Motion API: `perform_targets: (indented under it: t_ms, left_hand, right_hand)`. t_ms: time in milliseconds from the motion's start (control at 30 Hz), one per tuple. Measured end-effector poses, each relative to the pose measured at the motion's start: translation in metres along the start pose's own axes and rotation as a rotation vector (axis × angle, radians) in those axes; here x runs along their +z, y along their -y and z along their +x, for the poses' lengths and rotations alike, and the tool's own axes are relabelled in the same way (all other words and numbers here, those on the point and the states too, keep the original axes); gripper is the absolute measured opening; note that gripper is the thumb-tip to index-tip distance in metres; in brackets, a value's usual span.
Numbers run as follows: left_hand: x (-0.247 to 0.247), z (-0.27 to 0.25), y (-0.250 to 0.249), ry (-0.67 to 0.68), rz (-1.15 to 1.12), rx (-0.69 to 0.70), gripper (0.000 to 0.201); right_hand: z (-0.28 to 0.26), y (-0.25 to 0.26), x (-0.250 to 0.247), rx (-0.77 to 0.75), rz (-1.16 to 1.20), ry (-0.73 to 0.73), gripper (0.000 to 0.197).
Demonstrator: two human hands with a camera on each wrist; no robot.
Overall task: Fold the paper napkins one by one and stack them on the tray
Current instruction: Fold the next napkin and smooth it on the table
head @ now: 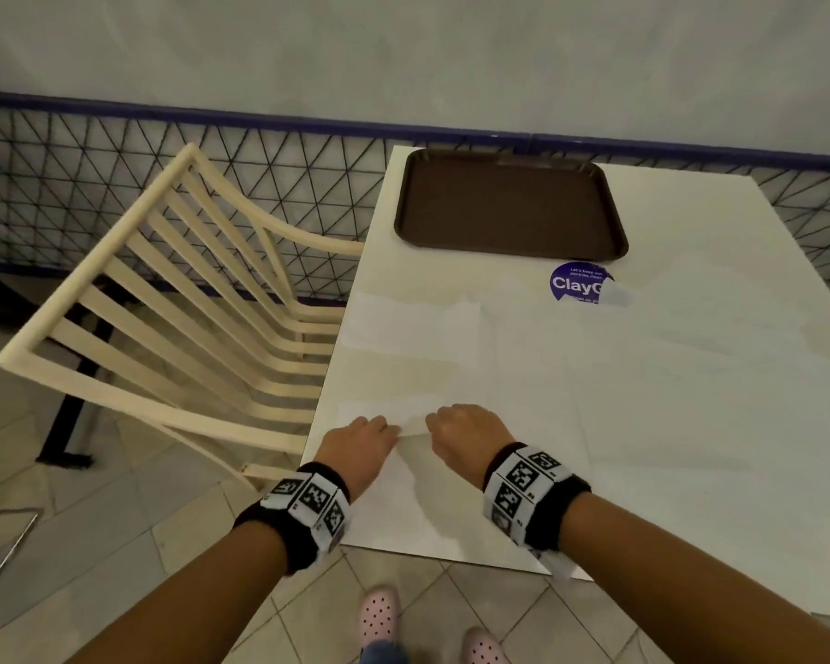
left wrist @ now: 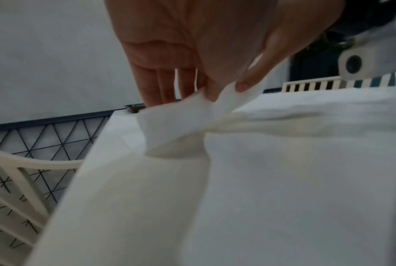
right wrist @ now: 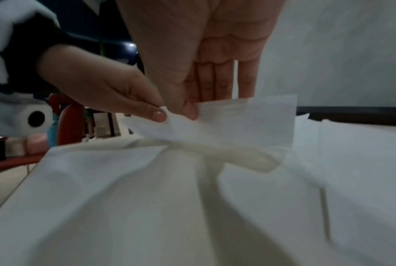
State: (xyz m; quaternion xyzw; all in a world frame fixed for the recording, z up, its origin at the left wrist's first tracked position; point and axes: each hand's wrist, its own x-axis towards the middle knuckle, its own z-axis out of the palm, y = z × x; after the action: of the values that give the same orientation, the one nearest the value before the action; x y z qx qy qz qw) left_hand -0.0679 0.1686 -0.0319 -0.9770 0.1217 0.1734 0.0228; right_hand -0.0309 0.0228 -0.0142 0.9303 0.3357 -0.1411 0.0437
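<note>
Both hands pinch one napkin [head: 384,414] at the table's [head: 691,424] near-left corner: left hand [head: 360,443] and right hand [head: 466,433] lift its edge. The tray [head: 511,208] holds nothing; other sheets, seemingly unfolded, wait

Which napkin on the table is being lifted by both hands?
The nearest napkin, pinched by left hand and right hand; the farther napkin lies flat.

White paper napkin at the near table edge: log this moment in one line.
left hand pinches white paper napkin | right hand pinches same napkin | napkin partly lifted | brown plastic tray bare
</note>
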Motion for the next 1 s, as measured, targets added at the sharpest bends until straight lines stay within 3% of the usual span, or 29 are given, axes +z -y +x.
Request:
perform_targets:
  t_ms: [33,67,133,333,500,567,700,833,1000]
  left_hand:
    - [-0.005,0.005,0.01,0.047,0.021,0.012,0.039]
    - [-0.01,0.013,0.021,0.035,0.053,0.046,0.041]
    - [-0.03,0.031,0.042,-0.026,0.102,0.069,0.043]
    - [-0.106,0.082,0.094,-0.084,0.219,0.006,0.043]
    - [-0.126,0.109,0.118,-0.318,0.233,0.005,0.05]
    - [-0.112,0.118,0.124,-0.46,0.191,0.08,0.049]
    - [-0.066,0.135,0.13,-0.495,0.194,0.255,0.052]
    - [-0.022,0.145,0.125,-0.276,0.055,0.229,0.048]
    - [0.002,0.143,0.119,-0.293,0.081,0.279,0.053]
  right_hand:
    - [0.0,-0.004,-0.012,0.02,0.012,0.004,0.014]
    - [0.002,-0.012,-0.018,0.046,-0.013,0.044,0.019]
    - [0.014,-0.032,-0.029,0.1,-0.015,-0.012,0.029]
    - [0.06,-0.07,-0.082,0.286,0.012,-0.207,0.03]
    - [0.088,-0.084,-0.103,0.357,0.106,-0.343,0.039]
    - [0.092,-0.085,-0.098,0.37,0.139,-0.366,0.041]
    - [0.093,-0.08,-0.064,0.376,0.173,-0.257,0.045]
    - [0.097,-0.075,-0.026,0.34,0.188,-0.029,0.047]
    - [0.094,-0.068,0.001,0.322,0.193,0.044,0.046]
